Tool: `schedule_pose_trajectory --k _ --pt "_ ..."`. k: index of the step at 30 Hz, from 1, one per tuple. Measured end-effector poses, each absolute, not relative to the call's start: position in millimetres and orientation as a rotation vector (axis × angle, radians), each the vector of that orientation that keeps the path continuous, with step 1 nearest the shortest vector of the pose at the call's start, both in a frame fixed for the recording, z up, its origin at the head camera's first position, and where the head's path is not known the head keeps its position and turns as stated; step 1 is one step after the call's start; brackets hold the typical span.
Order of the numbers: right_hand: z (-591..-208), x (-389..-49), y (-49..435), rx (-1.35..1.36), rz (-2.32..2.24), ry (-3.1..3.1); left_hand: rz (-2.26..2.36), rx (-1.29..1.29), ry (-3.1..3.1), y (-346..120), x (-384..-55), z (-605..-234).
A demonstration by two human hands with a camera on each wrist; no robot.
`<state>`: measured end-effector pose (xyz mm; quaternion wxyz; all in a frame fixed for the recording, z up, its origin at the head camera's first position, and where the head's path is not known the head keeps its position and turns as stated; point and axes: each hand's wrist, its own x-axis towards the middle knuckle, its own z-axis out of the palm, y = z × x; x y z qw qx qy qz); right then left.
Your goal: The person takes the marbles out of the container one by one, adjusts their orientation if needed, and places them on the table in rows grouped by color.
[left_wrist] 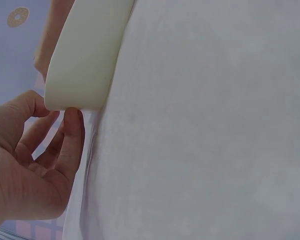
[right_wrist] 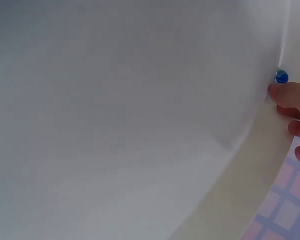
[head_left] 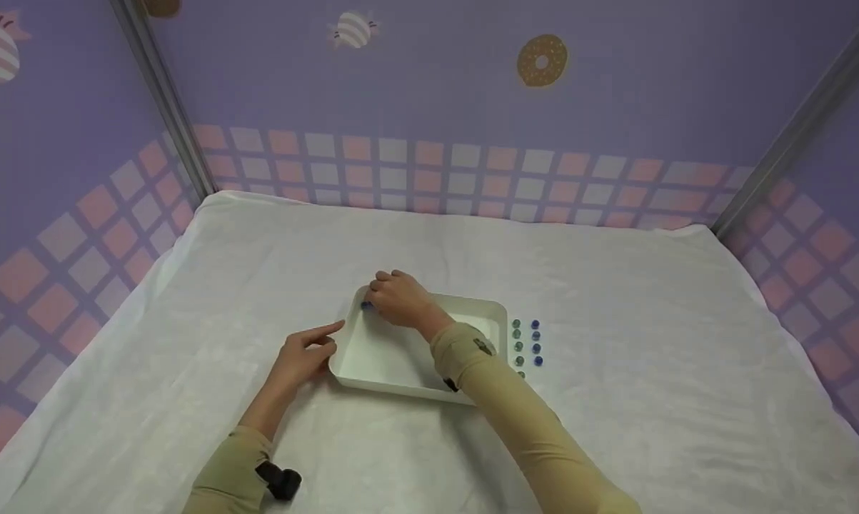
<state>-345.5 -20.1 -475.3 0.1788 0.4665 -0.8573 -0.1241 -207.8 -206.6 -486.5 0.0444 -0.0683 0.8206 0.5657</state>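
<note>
A shallow white rectangular tray [head_left: 393, 390] lies on the cloth. My right hand [head_left: 403, 300] reaches over it to the far left corner, its fingers curled down. At those fingertips is a blue marble [right_wrist: 282, 76], close against the tray's inner wall; the head view shows only part of this marble [head_left: 366, 305]. At the tray's left side, my left hand [head_left: 302, 357] touches the outer wall with its fingertips [left_wrist: 72, 117], fingers loosely bent and thumb near the rim. Just right of the tray stand a column of green marbles [head_left: 519, 346] and one of blue marbles [head_left: 537, 348].
A white cloth [head_left: 657, 371] covers the table. Purple walls [head_left: 443, 78] with a pink and white checked band stand behind and at both sides. My right forearm [head_left: 522, 407] crosses the tray's near right corner and hides part of it.
</note>
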Motion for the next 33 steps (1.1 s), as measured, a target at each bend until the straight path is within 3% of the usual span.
schedule_pose_trajectory --k 33 --pt "-477.0 -336.7 -4.8 1.337 -0.184 -2.613 1.703 -0.197 2.547 -205.1 -208.0 -485.5"
